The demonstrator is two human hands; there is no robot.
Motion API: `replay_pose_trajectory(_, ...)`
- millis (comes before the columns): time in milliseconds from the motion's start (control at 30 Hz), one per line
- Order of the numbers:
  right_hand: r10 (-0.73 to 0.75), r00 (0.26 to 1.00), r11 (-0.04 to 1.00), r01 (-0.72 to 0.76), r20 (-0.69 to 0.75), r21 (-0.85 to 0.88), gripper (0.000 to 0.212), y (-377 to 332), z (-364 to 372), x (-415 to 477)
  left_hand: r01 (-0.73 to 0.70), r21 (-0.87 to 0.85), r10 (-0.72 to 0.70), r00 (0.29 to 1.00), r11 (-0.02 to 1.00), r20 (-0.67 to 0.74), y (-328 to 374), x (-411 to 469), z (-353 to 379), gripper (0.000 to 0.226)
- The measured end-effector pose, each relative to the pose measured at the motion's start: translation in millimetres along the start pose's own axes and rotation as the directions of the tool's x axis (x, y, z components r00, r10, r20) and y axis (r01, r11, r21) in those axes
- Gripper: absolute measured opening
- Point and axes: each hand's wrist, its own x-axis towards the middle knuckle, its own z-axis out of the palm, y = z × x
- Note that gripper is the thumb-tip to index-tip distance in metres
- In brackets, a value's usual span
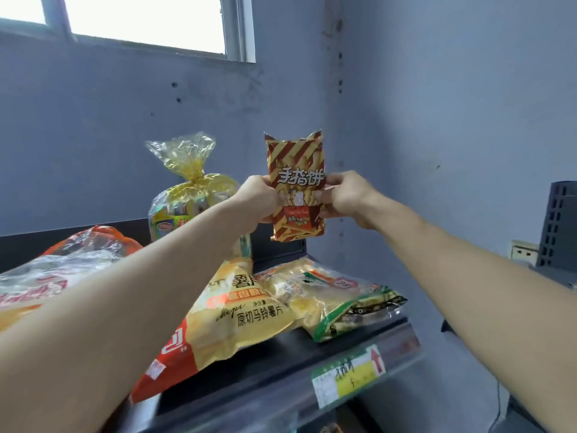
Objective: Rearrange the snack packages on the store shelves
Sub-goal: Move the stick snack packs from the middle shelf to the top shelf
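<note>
head view: both hands, left (260, 198) and right (345, 196), grasp the upright striped snack packet (296, 185) by its side edges, above the shelf (281, 364).

**One camera on my head, facing the top shelf**

The view comes from my own head, facing forward and a little down. The lens is wide, so straight lines bow toward the edges. The shelf (274, 364) sits close under me, its front edge running across the near bottom of the picture. The window (143, 20) shows far off at the top left. My left hand (257, 198) and right hand (346, 198) meet near the middle at arm's length, both gripping the striped pack (296, 185). Beyond them is the far corner of the blue wall (437, 104). A dark rack (559, 223) cuts in at the right edge.
</note>
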Motion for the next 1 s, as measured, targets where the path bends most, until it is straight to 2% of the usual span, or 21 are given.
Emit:
replay_pose_trajectory(200, 0.077, 0.985, 0.997, -0.074, 0.156, -0.027, 0.020, 31, 10, 46, 0.136, 0.111, -0.124, 0.986, 0.984, -0.113, -26, 37, 10, 0.016)
replay_pose_trajectory(367, 0.113, 0.963, 0.993, -0.105, 0.246, -0.046, 0.013, 53, 25, 71, 0.240, 0.199, -0.214, 0.966, 0.950, -0.142, -47, 55, 15, 0.020)
replay_pose_trajectory(500, 0.138, 0.936, 0.990, -0.133, 0.323, -0.037, 0.010, 69, 38, 86, 0.280, 0.349, -0.220, 0.954, 0.895, -0.202, -60, 69, 15, 0.019)
replay_pose_trajectory(633, 0.140, 0.911, 0.990, -0.139, 0.388, -0.031, 0.018, 76, 50, 98, 0.308, 0.509, -0.204, 0.946, 0.804, -0.250, -69, 76, 11, 0.015)
replay_pose_trajectory(733, 0.124, 0.910, 0.992, -0.110, 0.395, -0.057, 0.015, 79, 54, 104, 0.318, 0.500, -0.210, 0.942, 0.805, -0.262, -67, 77, 10, 0.018)
replay_pose_trajectory(833, 0.125, 0.916, 0.990, -0.087, 0.381, -0.115, 0.018, 80, 55, 106, 0.415, 0.458, -0.323, 0.907, 0.786, -0.269, -63, 75, 12, 0.024)
replay_pose_trajectory(1000, 0.113, 0.913, 0.991, -0.076, 0.392, -0.107, 0.024, 82, 55, 105, 0.436, 0.376, -0.333, 0.891, 0.818, -0.309, -65, 76, 11, 0.015)
